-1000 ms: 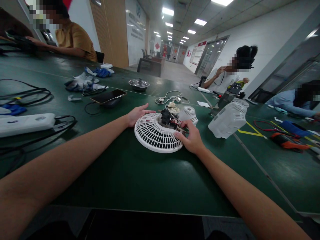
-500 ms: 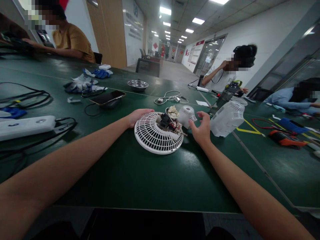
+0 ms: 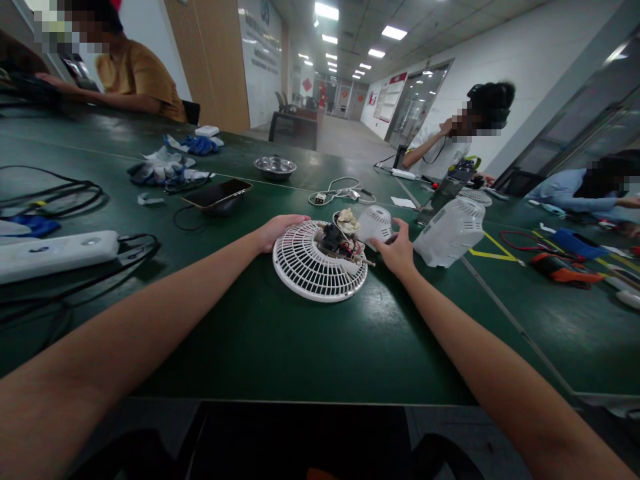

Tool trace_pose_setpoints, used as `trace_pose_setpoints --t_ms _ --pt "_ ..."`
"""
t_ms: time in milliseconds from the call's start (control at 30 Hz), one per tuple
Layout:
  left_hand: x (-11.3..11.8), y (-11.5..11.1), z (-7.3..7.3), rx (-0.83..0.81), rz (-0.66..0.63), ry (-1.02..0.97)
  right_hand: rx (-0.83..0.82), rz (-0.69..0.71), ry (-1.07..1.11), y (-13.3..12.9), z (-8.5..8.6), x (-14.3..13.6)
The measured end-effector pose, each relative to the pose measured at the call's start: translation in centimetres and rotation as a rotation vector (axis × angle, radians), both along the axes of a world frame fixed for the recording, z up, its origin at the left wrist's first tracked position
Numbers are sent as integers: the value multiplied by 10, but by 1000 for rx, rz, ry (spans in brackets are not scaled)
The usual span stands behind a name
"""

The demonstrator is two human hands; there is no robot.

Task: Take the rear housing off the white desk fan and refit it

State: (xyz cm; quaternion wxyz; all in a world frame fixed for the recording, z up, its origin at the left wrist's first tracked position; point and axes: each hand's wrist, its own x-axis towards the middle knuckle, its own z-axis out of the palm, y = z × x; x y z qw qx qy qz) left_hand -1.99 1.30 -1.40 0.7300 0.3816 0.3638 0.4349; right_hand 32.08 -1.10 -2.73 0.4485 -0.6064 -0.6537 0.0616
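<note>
A round white fan grille point(image 3: 310, 283) lies on the green table with a black motor point(image 3: 340, 241), red wires and a cream-coloured lump point(image 3: 348, 221) on its middle. My left hand point(image 3: 276, 232) is closed on the grille's far left rim, its fingertips partly behind it. Just right of the motor is a white, slotted, dome-shaped motor cover point(image 3: 375, 224). My right hand point(image 3: 399, 252) has its thumb and fingers round the cover's right side. Beyond that hand stands a larger white plastic housing point(image 3: 449, 233).
A phone point(image 3: 220, 194), work gloves point(image 3: 163, 170) and a metal bowl point(image 3: 275, 168) lie farther left. At the left edge is a white power strip point(image 3: 60, 255). A coiled cable point(image 3: 345, 193) lies behind the grille. An orange-black tool point(image 3: 565, 269) is at right. Other people sit around the table.
My right hand has closed in on the motor cover, its fingers now against the side. My left hand stays on the grille rim. The view has shifted slightly.
</note>
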Motion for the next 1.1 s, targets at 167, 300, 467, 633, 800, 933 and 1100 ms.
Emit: trace_pose_setpoints --t_ms 167,300,467,633,800,933,1100 --pt "1 0 0 -2 -17 -3 6 65 349 5 -3 3" --pt "2 -3 4 -6 -40 -6 -82 217 741 8 0 -3" --pt "3 -5 7 -12 -31 -13 -182 371 993 5 8 -9" --pt "3 -4 5 -4 -34 -20 -298 402 1025 -2 14 -11" --pt "2 -2 3 1 -26 -8 -404 446 956 -15 19 -21" --pt "0 2 1 35 -17 21 -391 458 943 -28 19 -34" --pt "0 5 -3 71 10 66 -261 441 926 -41 21 -46"
